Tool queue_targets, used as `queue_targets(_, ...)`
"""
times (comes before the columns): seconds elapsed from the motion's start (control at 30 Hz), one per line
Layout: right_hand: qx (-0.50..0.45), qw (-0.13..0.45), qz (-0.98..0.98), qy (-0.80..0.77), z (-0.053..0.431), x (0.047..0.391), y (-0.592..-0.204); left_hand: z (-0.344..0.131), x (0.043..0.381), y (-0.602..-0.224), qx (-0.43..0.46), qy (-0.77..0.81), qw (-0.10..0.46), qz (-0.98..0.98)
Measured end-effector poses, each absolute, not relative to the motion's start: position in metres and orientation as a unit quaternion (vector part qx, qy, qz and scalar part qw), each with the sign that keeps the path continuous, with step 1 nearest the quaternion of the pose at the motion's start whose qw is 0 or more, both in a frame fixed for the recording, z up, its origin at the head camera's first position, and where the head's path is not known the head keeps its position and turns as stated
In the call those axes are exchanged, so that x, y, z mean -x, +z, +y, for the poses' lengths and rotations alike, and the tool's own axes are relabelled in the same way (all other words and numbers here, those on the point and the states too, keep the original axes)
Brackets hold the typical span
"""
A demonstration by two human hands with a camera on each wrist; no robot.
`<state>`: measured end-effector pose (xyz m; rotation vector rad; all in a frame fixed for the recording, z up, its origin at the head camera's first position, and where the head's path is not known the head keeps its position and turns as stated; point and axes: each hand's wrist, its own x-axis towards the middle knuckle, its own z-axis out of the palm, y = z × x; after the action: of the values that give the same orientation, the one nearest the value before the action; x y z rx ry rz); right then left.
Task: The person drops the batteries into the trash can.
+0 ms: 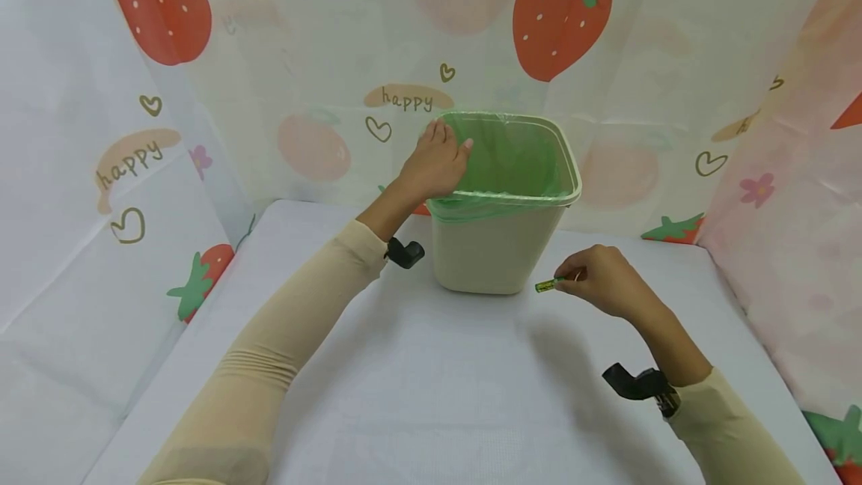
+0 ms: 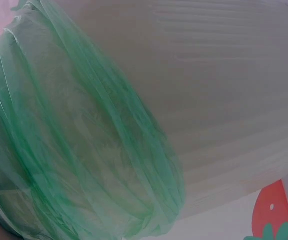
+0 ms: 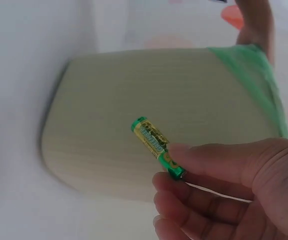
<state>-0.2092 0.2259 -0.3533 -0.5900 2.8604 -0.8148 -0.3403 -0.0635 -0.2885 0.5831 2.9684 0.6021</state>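
Observation:
A cream trash bin (image 1: 494,249) stands upright, lined with a green plastic bag (image 1: 512,159) folded over its rim. My left hand (image 1: 441,161) holds the bin's left rim, its fingers over the edge; the left wrist view shows mainly the bag's outer fold (image 2: 93,135) and the bin's side (image 2: 219,100). Low to the right of the bin, my right hand (image 1: 599,281) pinches a small green and gold battery (image 1: 545,285) between thumb and fingers. The right wrist view shows the battery (image 3: 154,142) in front of the bin's wall, one end sticking out from the fingertips.
The bin stands on a white-covered table (image 1: 431,395), close to a back curtain (image 1: 323,58) printed with strawberries. Similar printed cloth (image 1: 795,245) hangs at the right, and another stretch (image 1: 81,260) at the left. Black camera mounts (image 1: 636,382) sit on both wrists.

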Motion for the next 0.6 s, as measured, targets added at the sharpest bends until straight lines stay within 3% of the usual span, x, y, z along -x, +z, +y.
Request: queue_targets(0.6, 0.244, 0.012, 0.930, -0.273, 0.215, 0.196, -0.279, -0.063, 0.336, -0.283, -0.186, 0.186, 0.041, 0.964)
